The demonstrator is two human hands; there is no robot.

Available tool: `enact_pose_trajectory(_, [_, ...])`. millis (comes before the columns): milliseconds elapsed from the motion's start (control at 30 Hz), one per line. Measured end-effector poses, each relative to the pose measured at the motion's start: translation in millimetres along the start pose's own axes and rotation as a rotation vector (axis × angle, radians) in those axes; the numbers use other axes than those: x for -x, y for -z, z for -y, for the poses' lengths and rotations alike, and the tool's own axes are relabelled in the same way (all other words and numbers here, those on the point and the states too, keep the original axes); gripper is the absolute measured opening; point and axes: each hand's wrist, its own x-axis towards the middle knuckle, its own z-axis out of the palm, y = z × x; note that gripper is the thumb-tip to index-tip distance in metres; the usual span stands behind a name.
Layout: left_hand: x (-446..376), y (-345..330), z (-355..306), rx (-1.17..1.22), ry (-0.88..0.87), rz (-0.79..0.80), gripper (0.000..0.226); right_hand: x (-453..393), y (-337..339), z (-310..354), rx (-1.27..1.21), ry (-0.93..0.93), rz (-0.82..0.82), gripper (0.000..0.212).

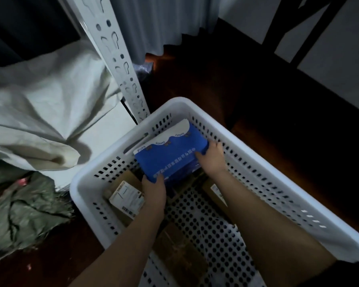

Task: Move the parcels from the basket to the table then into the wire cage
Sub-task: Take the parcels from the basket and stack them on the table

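The step in hand looks like lifting the blue parcel (pixel 170 152) out of the white basket (pixel 257 146); done well, it rises level and straight up, clearing the far wall at twelve o'clock before it swings toward the table. Both hands grip it at opposite corners. The left hand (pixel 153 190), at seven o'clock of the parcel, curls its fingers over the near-left corner. The right hand (pixel 212 155), at three o'clock, wraps its fingers round the far-right edge. The parcel sits tilted in the basket's far half, probably already raised off the bottom, though dim light hides its underside. A labelled carton (pixel 126 199) lies just beside the left wrist.
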Motion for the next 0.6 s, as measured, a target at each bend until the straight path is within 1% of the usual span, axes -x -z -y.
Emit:
enact_pose_trajectory(167, [61.0,24.2,-32.6,0.028,-0.107,-0.115,0.052,79.1,40.0,27.7,-0.053,-0.068,-0.173,0.049])
enact_pose_trajectory(200, [77.6,32.8,-40.7,0.018,-0.114,-0.120,0.052,101.0,51.2,36.8,-0.114,-0.088,-0.187,0.047])
enact_pose_trajectory(267, [116.2,51.9,-58.0,0.002,-0.110,-0.112,0.053,147.9,73.8,55.9,-0.314,-0.171,-0.182,0.038])
enact_pose_trajectory(333, [152.6,71.5,-75.8,-0.074,-0.075,-0.116,0.054,198.0,97.7,79.0,-0.462,-0.300,-0.179,0.030])
enact_pose_trajectory(367, [175.7,76.8,-94.5,-0.139,-0.069,-0.120,0.053,222.1,113.8,92.1,-0.512,-0.368,-0.209,0.029])
enact_pose_trajectory(400, [192.1,83.7,-106.7,-0.202,-0.104,-0.131,0.050,244.5,126.9,101.8,-0.551,-0.411,-0.261,0.030])
enact_pose_trajectory(433, [215.7,85.3,-128.4,-0.257,-0.185,-0.133,0.045,265.3,145.3,116.2,-0.583,-0.437,-0.336,0.032])
enact_pose_trajectory(467, [235.8,86.5,-145.2,-0.304,-0.265,-0.121,0.044,283.1,163.0,129.7,-0.614,-0.456,-0.405,0.033])
enact_pose_trajectory(500, [253.4,86.7,-158.8,-0.348,-0.291,-0.092,0.050,299.4,178.4,143.8,-0.655,-0.478,-0.461,0.034])
enact_pose_trajectory(533, [271.4,85.8,-177.4,-0.375,-0.288,-0.052,0.056,317.3,198.7,159.8,-0.712,-0.484,-0.503,0.035])
enact_pose_trajectory(600, [311.5,83.1,-216.8,-0.354,-0.233,0.041,0.052,348.4,236.0,185.3,-0.800,-0.473,-0.537,0.040])
